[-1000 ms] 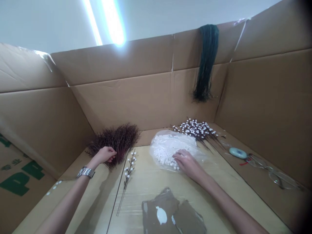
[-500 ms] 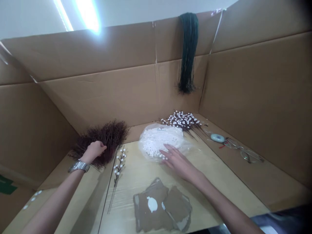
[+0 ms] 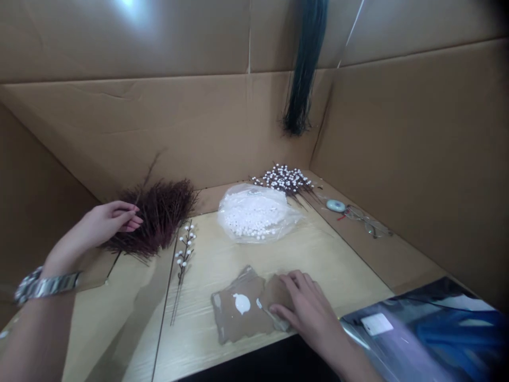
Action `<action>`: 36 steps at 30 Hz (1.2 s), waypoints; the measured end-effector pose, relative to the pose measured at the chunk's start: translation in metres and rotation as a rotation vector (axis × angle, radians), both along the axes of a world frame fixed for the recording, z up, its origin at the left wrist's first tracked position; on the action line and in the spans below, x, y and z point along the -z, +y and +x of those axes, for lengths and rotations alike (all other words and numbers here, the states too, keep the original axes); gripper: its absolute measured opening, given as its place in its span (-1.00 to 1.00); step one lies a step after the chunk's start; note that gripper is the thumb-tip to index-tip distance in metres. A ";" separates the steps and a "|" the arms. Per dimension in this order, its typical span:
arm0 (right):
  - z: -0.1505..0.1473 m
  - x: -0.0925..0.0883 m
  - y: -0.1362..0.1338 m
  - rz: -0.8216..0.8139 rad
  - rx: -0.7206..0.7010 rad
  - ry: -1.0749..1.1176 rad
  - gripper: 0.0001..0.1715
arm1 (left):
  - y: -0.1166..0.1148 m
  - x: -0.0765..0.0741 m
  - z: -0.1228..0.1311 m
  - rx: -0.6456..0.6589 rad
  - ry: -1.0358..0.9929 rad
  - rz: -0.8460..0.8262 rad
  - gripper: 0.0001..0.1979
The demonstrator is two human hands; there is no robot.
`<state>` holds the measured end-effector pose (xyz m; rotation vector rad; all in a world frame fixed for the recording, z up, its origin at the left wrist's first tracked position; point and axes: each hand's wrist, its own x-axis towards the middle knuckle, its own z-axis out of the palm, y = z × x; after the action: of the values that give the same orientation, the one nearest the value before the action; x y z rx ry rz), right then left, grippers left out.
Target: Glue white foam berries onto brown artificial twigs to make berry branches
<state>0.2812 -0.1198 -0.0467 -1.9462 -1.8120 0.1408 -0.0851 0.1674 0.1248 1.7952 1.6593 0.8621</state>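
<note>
My left hand [image 3: 113, 220] pinches a thin dark twig [image 3: 149, 172] that points up, a little blurred, beside a pile of dark reddish-brown twigs [image 3: 167, 212]. My right hand [image 3: 310, 305] is closed over the smaller cardboard piece [image 3: 276, 292], thumb and fingers on either side of it. Overlapped by that piece is a larger cardboard piece [image 3: 242, 323] bearing a blob of white glue [image 3: 242, 303]. A single twig with white berries [image 3: 184, 260] lies on the table, left of the cardboard. Behind stands a clear bag of white beads [image 3: 254, 217].
Finished-looking white-berry twigs [image 3: 284, 180] lie in the back corner. Green wires [image 3: 304, 79] hang down the cardboard wall [image 3: 191, 122]. On the right are a pale blue oval object [image 3: 336, 205] and eyeglasses [image 3: 368, 220]. Plastic-wrapped items [image 3: 433, 329] sit at front right.
My left hand has moved left from the pile with a twig. My right hand has left the bead bag and come down onto the smaller cardboard piece. The view has tilted downward.
</note>
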 end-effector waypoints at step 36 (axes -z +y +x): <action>-0.033 -0.052 0.030 -0.231 -0.264 0.572 -0.81 | -0.182 0.138 0.081 0.742 -0.485 -0.542 -0.82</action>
<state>0.2482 -0.0900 0.0052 -1.5678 -1.6902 0.9274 -0.0042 -0.0148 -0.0133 1.4745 0.7194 0.3988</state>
